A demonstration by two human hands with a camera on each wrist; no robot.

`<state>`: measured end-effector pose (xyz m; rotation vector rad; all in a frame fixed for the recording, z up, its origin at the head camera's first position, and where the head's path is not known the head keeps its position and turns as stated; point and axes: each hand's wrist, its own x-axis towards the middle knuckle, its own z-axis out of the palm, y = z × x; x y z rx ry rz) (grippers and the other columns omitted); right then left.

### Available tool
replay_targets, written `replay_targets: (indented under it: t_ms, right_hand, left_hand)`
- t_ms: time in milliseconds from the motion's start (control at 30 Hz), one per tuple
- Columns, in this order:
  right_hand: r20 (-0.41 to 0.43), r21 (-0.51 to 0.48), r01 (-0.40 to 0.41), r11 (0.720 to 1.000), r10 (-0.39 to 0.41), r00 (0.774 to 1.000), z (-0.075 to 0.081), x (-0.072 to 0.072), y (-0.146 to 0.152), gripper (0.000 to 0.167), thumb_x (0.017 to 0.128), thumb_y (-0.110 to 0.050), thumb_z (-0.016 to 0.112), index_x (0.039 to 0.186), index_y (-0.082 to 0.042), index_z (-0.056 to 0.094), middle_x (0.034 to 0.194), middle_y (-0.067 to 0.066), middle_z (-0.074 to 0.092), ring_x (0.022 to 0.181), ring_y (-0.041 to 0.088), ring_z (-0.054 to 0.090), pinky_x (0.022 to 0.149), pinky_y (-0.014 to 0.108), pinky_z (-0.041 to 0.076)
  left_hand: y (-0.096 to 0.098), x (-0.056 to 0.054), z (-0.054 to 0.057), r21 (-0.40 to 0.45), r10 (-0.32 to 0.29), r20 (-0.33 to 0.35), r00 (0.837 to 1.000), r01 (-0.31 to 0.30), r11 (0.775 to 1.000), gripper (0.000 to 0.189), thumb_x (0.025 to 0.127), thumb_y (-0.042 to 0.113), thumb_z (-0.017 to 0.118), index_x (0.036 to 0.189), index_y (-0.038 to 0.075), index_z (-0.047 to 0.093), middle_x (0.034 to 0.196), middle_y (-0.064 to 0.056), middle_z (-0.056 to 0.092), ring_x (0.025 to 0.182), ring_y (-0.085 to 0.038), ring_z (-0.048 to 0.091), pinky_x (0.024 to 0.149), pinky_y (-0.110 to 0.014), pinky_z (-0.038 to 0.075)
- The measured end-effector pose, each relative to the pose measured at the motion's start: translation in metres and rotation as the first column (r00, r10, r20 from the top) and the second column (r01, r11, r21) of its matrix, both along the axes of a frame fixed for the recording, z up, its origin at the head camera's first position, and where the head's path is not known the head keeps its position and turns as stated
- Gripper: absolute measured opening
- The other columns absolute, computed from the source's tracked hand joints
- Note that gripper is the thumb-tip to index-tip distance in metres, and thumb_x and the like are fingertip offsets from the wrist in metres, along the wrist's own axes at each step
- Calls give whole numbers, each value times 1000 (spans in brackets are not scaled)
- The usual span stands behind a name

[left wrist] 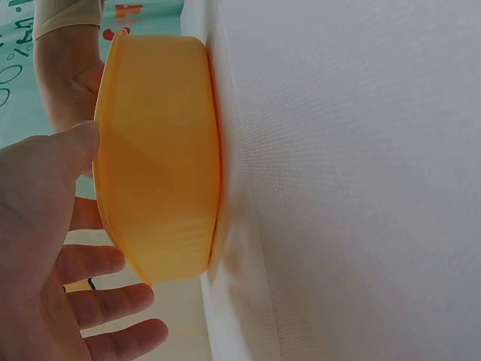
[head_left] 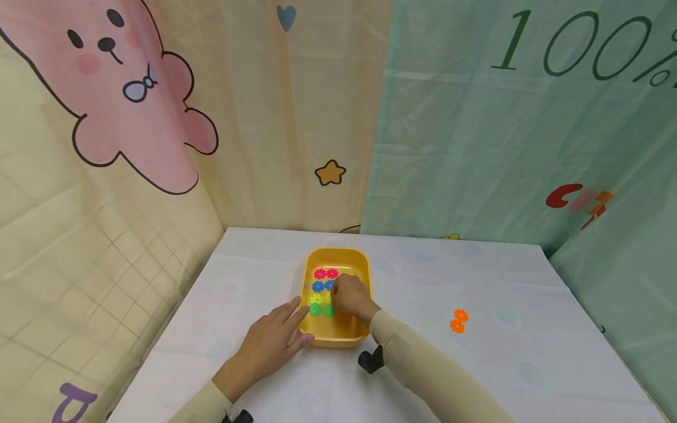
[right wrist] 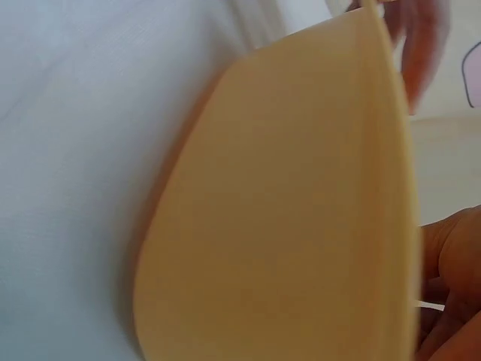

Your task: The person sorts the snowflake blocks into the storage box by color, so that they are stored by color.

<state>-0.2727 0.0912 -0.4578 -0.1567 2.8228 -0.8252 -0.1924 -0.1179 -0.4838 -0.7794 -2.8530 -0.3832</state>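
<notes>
A yellow plastic tray [head_left: 335, 335] stands on the table, holding flower-shaped pieces in rows: two pink pieces [head_left: 319, 274], two blue pieces [head_left: 318, 286], yellow pieces [head_left: 316, 298] and two green pieces [head_left: 314, 309]. My left hand [head_left: 272, 338] rests at the tray's near left corner, fingers spread and fairly straight, thumb on the rim in the left wrist view. Reaching over the right side, my right hand [head_left: 350, 295] is inside the tray, fingers curled down beside the blue and yellow rows. Its fingertips are hidden, so I cannot tell whether it pinches a piece.
Two orange flower pieces [head_left: 459, 321] lie together on the white-covered table [head_left: 412, 276] to the right of the tray. Printed curtains [head_left: 296, 117] hang behind and beside the table. Black wrist straps [head_left: 371, 359] show below my forearms.
</notes>
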Motion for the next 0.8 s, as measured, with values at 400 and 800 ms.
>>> replay_targets:
  t_ms: [400,800]
  right_hand:
    - [36,-273,129,953,-124,992,40,9,37,8,95,-7,67,94,-1,72,91,16,70,62,19,67,59,26,59]
    - [30,-363,288,886,-298,954,50,25,135,14,95,-13,66,102,-2,72,98,18,69,73,22,70,64,31,61]
  left_hand:
    - [-2,1,2,10,-5,-40,999,6,1000,64,95,54,66,143,13,59,155,-11,49,129,-34,59,92,-53,56]
    - [1,0,0,10,5,-7,1000,-5,1000,67,94,58,64,144,13,59,156,-10,48,131,-33,57,94,-53,55]
